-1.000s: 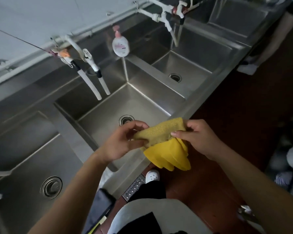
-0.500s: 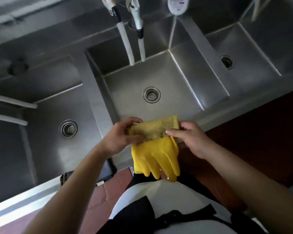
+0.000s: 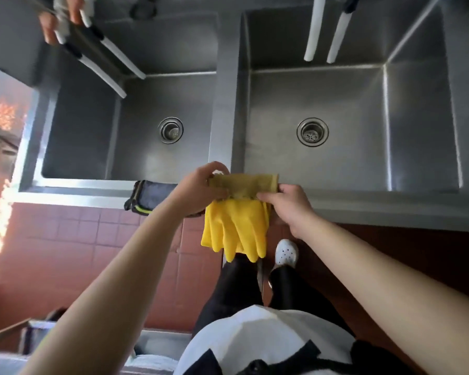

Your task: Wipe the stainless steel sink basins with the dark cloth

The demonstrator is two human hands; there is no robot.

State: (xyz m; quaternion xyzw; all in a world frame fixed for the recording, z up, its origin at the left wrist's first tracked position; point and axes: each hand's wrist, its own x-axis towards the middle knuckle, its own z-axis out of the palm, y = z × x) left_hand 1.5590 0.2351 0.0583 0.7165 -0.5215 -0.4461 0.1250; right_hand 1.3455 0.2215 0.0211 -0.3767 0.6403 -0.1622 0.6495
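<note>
- The left hand (image 3: 201, 189) pinches the left end of the gloves' (image 3: 236, 226) turned-back cuff (image 3: 245, 184), fingers curled over its top edge.
- The right hand (image 3: 287, 205) pinches the cuff's right end, thumb and fingertips closed on the fold.
- Between the two grips the cuff is stretched flat, just above the sink's front rim (image 3: 363, 212); the yellow glove fingers hang below the grips, past the rim and over the floor (image 3: 92, 253).
- The dark cloth (image 3: 149, 196) lies just left of the left hand, draped on the front rim with its edge hanging over; the wrist covers its right end. Neither hand touches it, as far as I can see.
- Beyond the grips, up and left, the left basin (image 3: 119, 136) stands open, its drain (image 3: 170, 130) in the middle.
- Up and right is the right basin (image 3: 363, 125) with its drain (image 3: 312, 132); the divider (image 3: 225, 90) between the basins runs straight away from the left hand.
- Two white hoses (image 3: 322, 31) hang over the right basin's back edge, well clear of the hands.
- At the far left corner another person's hand (image 3: 63, 17) holds black-and-white hoses (image 3: 103, 60) slanting into the left basin.
- Below the grips, a white shoe (image 3: 286, 254) stands on the floor close to the sink front.
</note>
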